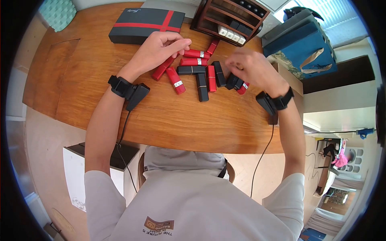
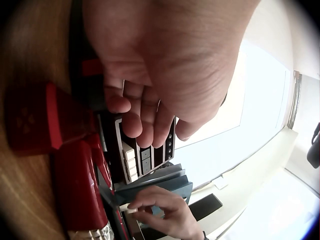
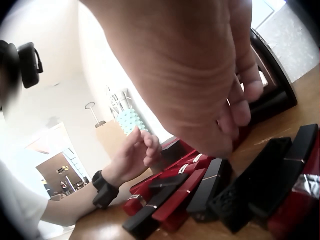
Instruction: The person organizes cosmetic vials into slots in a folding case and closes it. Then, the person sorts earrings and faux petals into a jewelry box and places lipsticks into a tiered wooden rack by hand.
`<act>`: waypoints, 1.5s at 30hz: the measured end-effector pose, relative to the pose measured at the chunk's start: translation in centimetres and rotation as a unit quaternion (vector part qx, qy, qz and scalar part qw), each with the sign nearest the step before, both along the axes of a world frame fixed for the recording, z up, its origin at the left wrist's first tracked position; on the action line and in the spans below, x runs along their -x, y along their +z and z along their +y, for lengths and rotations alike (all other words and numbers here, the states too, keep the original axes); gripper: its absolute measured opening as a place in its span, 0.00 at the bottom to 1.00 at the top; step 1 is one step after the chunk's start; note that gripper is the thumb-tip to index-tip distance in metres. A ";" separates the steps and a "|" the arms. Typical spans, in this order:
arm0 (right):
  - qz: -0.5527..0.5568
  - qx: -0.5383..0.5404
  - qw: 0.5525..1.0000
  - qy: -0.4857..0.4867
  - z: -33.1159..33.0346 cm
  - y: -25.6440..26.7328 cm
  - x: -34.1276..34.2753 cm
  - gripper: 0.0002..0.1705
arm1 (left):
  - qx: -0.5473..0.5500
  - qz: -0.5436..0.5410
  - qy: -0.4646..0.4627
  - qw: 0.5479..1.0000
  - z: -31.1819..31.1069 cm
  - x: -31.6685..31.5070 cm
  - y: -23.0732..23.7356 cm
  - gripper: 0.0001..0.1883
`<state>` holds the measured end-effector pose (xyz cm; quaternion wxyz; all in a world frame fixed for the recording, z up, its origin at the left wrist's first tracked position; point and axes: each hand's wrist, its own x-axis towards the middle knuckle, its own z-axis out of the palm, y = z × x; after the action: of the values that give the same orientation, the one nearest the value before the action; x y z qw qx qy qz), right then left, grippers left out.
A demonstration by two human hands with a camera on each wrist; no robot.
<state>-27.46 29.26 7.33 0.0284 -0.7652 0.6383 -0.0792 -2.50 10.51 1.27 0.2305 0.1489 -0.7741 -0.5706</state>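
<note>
Several red lipstick tubes (image 1: 175,80) and black lipstick tubes (image 1: 202,87) lie loosely grouped on the wooden table. Over the group's left end hovers my left hand (image 1: 163,48), its fingers loosely bent with nothing between them. In the left wrist view a red tube (image 2: 80,185) with a silver band lies close below that hand. My right hand (image 1: 255,68) is above the right end, near a black tube (image 1: 219,74); its fingers are relaxed and apart, and no tube shows in them. Black tubes (image 3: 205,192) lie under it in the right wrist view.
Behind the tubes stands a dark wooden rack (image 1: 205,18) with white-ended pieces (image 1: 230,34) on its lowest tier. A black gift box (image 1: 136,20) with red ribbon is at the back left. Blue paper bags (image 1: 281,50) stand at the back right.
</note>
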 end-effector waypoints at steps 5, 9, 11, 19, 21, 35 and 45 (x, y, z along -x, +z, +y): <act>-0.038 -0.058 0.997 0.042 3.3 -0.1 -1.2 0.12 | 0.014 0.015 -0.004 1.000 0.2 0.1 -0.1 0.18; -0.005 -0.050 0.995 0.083 3.8 -1.2 -1.2 0.17 | 0.004 -0.011 0.003 1.000 0.4 0.3 -0.1 0.18; 0.003 -0.045 0.996 0.080 3.8 -0.9 -1.2 0.18 | 0.001 -0.012 0.005 1.000 0.4 0.2 -0.1 0.18; -0.071 0.144 0.987 0.014 2.0 1.2 0.3 0.16 | 0.014 -0.025 -0.005 1.000 0.2 0.2 0.0 0.22; -0.077 0.191 0.978 0.012 0.9 1.4 0.6 0.17 | 0.012 -0.017 -0.001 1.000 0.4 0.2 -0.1 0.19; 0.049 0.335 0.940 0.038 -5.2 0.3 0.3 0.16 | 0.007 -0.022 -0.022 0.999 -0.3 0.3 -0.9 0.18; 0.115 0.333 0.936 0.015 -5.6 -0.1 1.9 0.14 | -0.008 -0.030 -0.033 0.999 -0.2 0.2 -0.6 0.19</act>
<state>-29.38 23.64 7.24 -0.2999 -0.7442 0.5629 -0.1983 -2.68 10.35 0.65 0.1873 0.1418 -0.7804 -0.5794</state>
